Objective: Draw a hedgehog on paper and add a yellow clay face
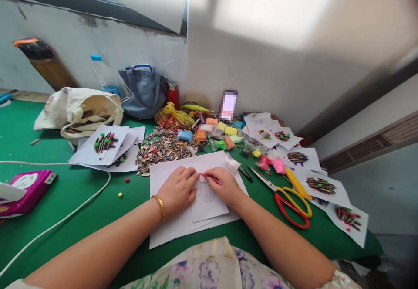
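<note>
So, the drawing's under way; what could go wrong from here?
The small sheet lies loose on larger paper, so it might slip if the left hand lifts, spoiling the line.
The scissors lie near the right arm; a sideways swing could knock them.
Seeds crowd the paper's far edge, so pushing it could scatter them.

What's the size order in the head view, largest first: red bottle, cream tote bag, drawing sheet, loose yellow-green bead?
1. Cream tote bag
2. Drawing sheet, partly covered
3. Red bottle
4. Yellow-green bead
</note>
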